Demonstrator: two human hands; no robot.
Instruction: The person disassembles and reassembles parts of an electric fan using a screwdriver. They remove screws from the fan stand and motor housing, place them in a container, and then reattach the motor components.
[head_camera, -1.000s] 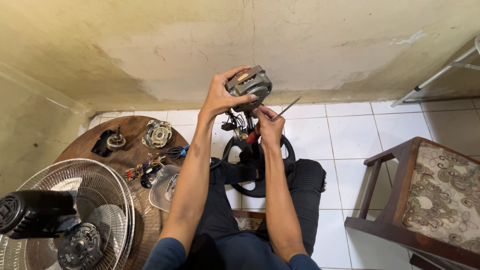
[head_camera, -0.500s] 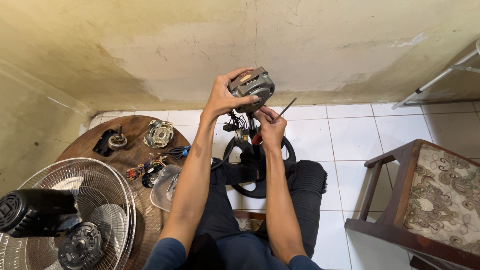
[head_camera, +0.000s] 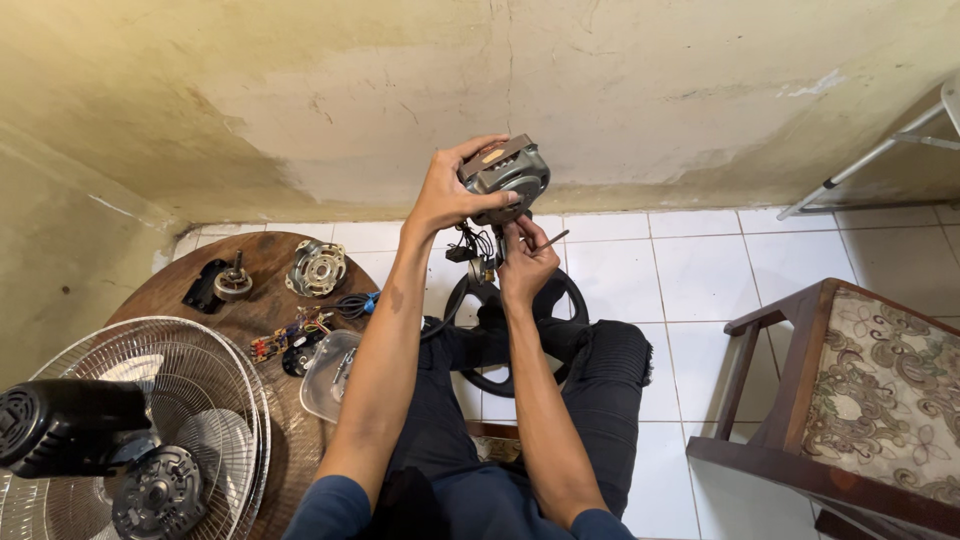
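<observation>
My left hand (head_camera: 450, 190) holds a grey fan motor (head_camera: 507, 176) up in front of the wall, fingers wrapped over its top and side. Loose wires (head_camera: 470, 250) dangle beneath the motor. Just below it, my right hand (head_camera: 525, 262) grips a thin screwdriver (head_camera: 549, 240) whose shaft points up to the right, close under the motor. Both forearms reach up from my lap, where I sit in dark trousers over a black ring-shaped fan base (head_camera: 520, 330).
A round wooden table (head_camera: 270, 260) at left carries a metal motor cover (head_camera: 318, 268), a black part (head_camera: 218, 285), a small circuit board (head_camera: 285, 338) and a clear plastic tub (head_camera: 330, 372). A fan with wire guard (head_camera: 130, 420) lies lower left. A wooden chair (head_camera: 860, 400) stands at right.
The motor and both hands have stayed nearly in place; my right hand shifted slightly under the motor with the screwdriver.
</observation>
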